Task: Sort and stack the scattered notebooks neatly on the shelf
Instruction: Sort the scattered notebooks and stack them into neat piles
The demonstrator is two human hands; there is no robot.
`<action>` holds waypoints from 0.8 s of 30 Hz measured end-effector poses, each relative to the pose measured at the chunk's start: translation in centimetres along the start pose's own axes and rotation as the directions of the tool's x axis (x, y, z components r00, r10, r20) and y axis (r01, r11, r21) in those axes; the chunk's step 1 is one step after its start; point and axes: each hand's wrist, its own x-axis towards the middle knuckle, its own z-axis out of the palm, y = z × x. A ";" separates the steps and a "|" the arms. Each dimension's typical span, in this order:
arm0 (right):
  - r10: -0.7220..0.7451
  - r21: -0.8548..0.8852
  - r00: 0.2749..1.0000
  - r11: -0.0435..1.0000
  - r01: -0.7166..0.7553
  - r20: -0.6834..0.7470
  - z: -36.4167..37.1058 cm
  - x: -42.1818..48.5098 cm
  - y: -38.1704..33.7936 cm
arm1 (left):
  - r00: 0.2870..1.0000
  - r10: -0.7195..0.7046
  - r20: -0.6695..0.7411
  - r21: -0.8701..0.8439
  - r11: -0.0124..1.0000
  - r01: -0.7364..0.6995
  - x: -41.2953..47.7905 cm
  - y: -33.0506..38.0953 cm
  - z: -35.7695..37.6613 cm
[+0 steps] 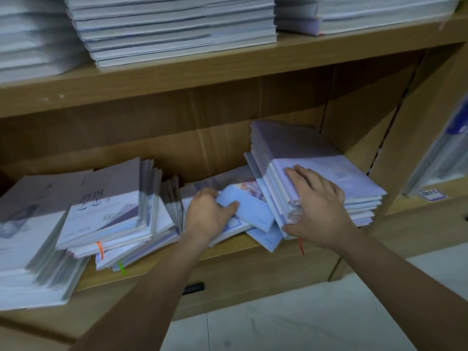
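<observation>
Notebooks lie in loose piles on the lower shelf (253, 245) of a wooden bookcase, seen from the head camera. The left hand (210, 214) grips a light blue notebook (250, 211) near the middle of the shelf, thumb pressed on its cover and fingers curled behind its far edge. This notebook sits tilted on other flat ones, its right end touching the lavender stack (316, 158). The right hand (316, 209) holds that stack at its near left corner, with spread fingers on the top cover and the thumb hooked under the lower edge. The stack slopes, and its right side rests on the shelf board. A red ribbon (300, 245) hangs just below the thumb. To the left, a slumped heap (109, 206) of grey-lavender notebooks leans over the shelf's front edge, with an orange ribbon (100, 249) and a green ribbon (122, 268) dangling from it. Tidy white stacks (172, 29) fill the upper shelf (278, 59).
</observation>
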 end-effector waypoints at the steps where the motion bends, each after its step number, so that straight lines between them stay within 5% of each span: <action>1: 0.003 -0.004 1.000 1.000 -0.003 0.001 0.0 0.0 0.0 | 1.000 -0.008 0.007 -0.024 1.000 0.008 -0.5 -0.2 0.0; 7: 0.012 -0.015 1.000 1.000 -0.012 0.015 -0.4 0.1 -0.4 | 0.990 -0.032 0.140 -0.119 0.992 0.049 0.4 1.8 -0.6; 24: 0.004 -0.055 0.999 0.998 -0.002 0.033 -0.2 0.0 -0.6 | 0.997 -0.068 0.033 -0.120 0.990 0.072 -10.7 1.9 -2.1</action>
